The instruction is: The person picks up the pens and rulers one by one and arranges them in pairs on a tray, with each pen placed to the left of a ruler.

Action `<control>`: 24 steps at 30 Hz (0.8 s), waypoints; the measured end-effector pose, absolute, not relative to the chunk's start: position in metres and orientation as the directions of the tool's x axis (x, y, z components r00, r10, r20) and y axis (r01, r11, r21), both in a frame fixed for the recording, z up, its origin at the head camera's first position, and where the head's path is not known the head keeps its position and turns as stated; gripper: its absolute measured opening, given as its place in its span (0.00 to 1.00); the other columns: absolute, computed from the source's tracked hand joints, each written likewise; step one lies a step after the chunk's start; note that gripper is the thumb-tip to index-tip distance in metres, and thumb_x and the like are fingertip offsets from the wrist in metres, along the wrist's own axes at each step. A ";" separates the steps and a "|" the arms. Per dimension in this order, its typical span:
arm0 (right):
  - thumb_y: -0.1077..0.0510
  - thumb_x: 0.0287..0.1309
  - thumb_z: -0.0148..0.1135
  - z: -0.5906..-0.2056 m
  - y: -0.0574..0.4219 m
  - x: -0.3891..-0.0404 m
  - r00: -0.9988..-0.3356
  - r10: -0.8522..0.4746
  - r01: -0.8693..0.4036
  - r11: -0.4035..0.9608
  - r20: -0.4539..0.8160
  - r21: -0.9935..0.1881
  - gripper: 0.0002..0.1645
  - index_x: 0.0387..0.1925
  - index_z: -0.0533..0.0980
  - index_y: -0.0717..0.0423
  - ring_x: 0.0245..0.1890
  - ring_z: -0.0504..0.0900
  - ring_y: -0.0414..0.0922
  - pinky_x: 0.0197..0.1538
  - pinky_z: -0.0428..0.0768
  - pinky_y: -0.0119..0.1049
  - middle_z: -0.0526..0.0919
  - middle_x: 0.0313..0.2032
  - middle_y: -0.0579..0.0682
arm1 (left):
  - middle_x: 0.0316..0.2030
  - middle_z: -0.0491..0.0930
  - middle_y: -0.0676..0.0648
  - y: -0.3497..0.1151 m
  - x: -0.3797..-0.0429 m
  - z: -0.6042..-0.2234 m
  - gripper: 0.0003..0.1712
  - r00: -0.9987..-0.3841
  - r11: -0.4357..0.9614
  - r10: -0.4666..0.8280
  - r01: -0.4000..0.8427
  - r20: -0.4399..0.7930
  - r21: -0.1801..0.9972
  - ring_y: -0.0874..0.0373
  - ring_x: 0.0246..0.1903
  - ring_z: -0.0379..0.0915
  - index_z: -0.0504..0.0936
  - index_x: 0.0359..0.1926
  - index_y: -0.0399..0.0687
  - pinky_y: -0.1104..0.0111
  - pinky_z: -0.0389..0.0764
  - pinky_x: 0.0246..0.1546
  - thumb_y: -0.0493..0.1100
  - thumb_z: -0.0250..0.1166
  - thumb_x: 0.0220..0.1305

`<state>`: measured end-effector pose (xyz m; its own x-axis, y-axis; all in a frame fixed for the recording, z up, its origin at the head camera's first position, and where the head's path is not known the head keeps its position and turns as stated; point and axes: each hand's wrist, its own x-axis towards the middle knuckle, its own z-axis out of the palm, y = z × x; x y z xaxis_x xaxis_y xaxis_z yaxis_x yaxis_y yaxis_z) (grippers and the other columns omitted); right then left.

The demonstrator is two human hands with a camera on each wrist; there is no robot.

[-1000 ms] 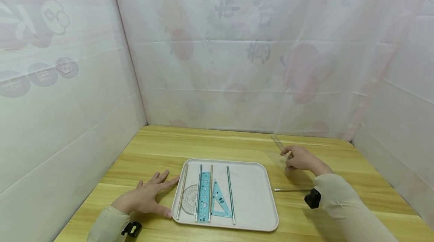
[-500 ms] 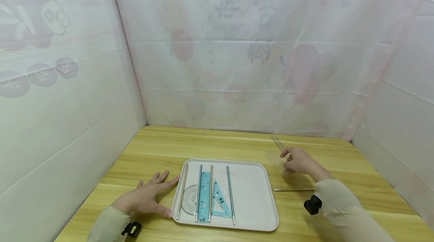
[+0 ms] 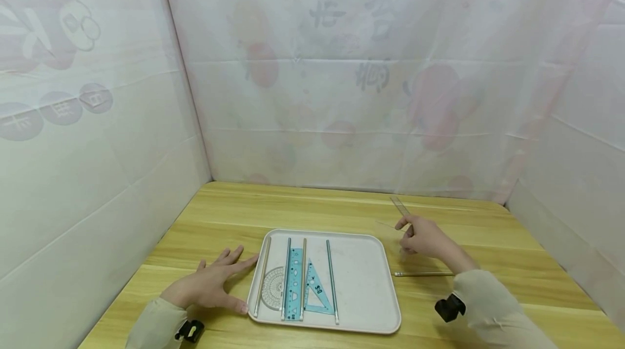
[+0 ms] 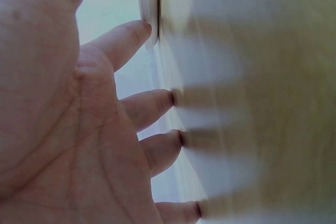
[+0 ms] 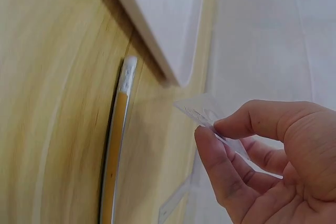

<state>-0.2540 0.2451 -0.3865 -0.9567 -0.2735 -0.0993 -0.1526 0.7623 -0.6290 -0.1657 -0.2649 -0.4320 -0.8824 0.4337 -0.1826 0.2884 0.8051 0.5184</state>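
My right hand pinches a clear plastic set square between thumb and index finger, just off the tray's far right corner. The set square is tilted nearly edge-on in the head view, its lower part hidden by the fingers. Spread on the wood, my left hand rests with its thumb and index fingertip at the left rim of the white tray. In the tray lie a clear protractor, a blue ruler, a blue set square and several pencils, including a green one.
A gold pencil lies on the wooden table right of the tray. Behind my right hand is a clear ruler, partly covered by the fingers. Pale printed curtains enclose the table at the back and sides.
My right hand has shifted slightly left toward the tray, tipping the clear set square up from a flatter position. My left hand and the tray have stayed put.
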 end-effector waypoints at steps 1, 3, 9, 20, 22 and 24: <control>0.68 0.64 0.64 -0.386 0.243 -0.252 -0.956 -0.278 -0.158 0.760 -0.095 -0.631 0.22 0.59 0.75 0.72 0.27 0.81 0.45 0.36 0.87 0.42 0.82 0.30 0.54 | 0.85 0.47 0.29 -0.265 -0.166 -0.432 0.65 -0.882 0.805 0.434 0.289 -0.182 0.518 0.17 0.81 0.37 0.60 0.85 0.62 0.11 0.37 0.65 0.68 0.82 0.51; 0.69 0.64 0.64 -0.385 0.239 -0.249 -0.956 -0.278 -0.159 0.754 -0.089 -0.638 0.22 0.58 0.75 0.72 0.27 0.81 0.45 0.35 0.88 0.42 0.82 0.31 0.54 | 0.85 0.47 0.29 -0.265 -0.166 -0.432 0.65 -0.882 0.805 0.435 0.291 -0.181 0.518 0.17 0.81 0.37 0.60 0.85 0.62 0.11 0.37 0.65 0.68 0.82 0.51; 0.70 0.61 0.64 -0.386 0.227 -0.240 -0.957 -0.278 -0.159 0.733 -0.078 -0.661 0.23 0.58 0.75 0.71 0.27 0.81 0.46 0.33 0.84 0.38 0.82 0.32 0.54 | 0.85 0.47 0.29 -0.264 -0.166 -0.431 0.64 -0.881 0.802 0.438 0.291 -0.181 0.521 0.17 0.81 0.37 0.61 0.84 0.61 0.11 0.37 0.65 0.67 0.82 0.51; 0.68 0.60 0.67 -0.396 0.200 -0.216 -0.959 -0.273 -0.140 0.693 -0.077 -0.707 0.23 0.57 0.77 0.67 0.26 0.82 0.45 0.29 0.83 0.36 0.80 0.32 0.53 | 0.85 0.46 0.29 -0.264 -0.166 -0.431 0.65 -0.883 0.801 0.434 0.289 -0.178 0.524 0.17 0.81 0.37 0.61 0.84 0.62 0.11 0.37 0.65 0.67 0.82 0.51; 0.68 0.60 0.68 -0.398 0.195 -0.213 -0.962 -0.258 -0.122 0.697 -0.088 -0.706 0.23 0.57 0.77 0.65 0.26 0.82 0.45 0.28 0.82 0.36 0.80 0.32 0.52 | 0.85 0.47 0.29 -0.264 -0.166 -0.432 0.65 -0.883 0.802 0.434 0.289 -0.177 0.523 0.17 0.81 0.37 0.61 0.84 0.62 0.11 0.37 0.65 0.67 0.83 0.50; 0.68 0.58 0.68 -0.400 0.191 -0.211 -0.965 -0.248 -0.117 0.702 -0.086 -0.702 0.22 0.56 0.78 0.64 0.26 0.82 0.44 0.28 0.81 0.35 0.81 0.32 0.52 | 0.85 0.47 0.29 -0.264 -0.166 -0.432 0.64 -0.883 0.802 0.434 0.289 -0.177 0.522 0.17 0.81 0.37 0.61 0.84 0.62 0.11 0.37 0.65 0.67 0.82 0.50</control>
